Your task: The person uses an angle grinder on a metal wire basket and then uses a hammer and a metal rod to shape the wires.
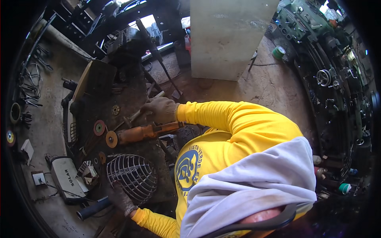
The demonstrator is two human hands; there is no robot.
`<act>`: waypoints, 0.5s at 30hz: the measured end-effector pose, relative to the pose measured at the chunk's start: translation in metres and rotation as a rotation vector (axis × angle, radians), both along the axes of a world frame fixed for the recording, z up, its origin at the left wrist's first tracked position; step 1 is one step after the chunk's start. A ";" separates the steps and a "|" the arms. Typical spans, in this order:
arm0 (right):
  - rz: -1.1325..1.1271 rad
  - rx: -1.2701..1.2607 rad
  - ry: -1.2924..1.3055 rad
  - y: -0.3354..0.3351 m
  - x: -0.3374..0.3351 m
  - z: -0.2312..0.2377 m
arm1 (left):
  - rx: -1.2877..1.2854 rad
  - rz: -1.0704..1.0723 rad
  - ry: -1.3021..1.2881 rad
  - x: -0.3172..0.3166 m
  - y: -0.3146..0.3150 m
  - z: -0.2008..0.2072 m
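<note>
My left hand (121, 199), in a dark glove, lies against the lower edge of a rounded metal wire basket (133, 176), its fingers seeming to hold the rim; they partly blend into the dark bench. A dark tube (92, 209) sticks out beside this hand. My right hand (160, 110), in a brown glove, is closed around the pale handle of what looks like a hammer (135, 115), its head pointing away from me. Just beside the right hand an orange angle grinder (137, 135) lies on the bench, a tan disc (112, 139) on its end.
Loose discs, one red and green (99, 127), lie on the dark workbench (156, 156). Past it are a white box-shaped device (69, 178) and hanging tools (33, 89). A pale panel (226, 39) stands on the floor, and a green lathe-like machine (329, 79) lines the far side.
</note>
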State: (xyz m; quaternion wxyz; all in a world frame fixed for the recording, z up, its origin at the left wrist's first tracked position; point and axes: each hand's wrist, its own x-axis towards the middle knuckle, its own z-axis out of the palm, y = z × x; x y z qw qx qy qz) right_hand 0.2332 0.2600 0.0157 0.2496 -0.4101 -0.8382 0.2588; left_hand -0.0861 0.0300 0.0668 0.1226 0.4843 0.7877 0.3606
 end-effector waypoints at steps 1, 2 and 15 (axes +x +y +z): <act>-0.002 -0.013 0.030 -0.006 0.002 0.000 | 0.061 0.009 -0.028 -0.002 0.004 -0.005; -0.008 -0.022 0.061 -0.011 0.004 0.001 | 0.125 0.014 -0.055 -0.002 0.010 -0.007; 0.143 -0.114 0.006 -0.071 -0.021 0.013 | 0.000 0.206 0.716 0.027 0.018 0.000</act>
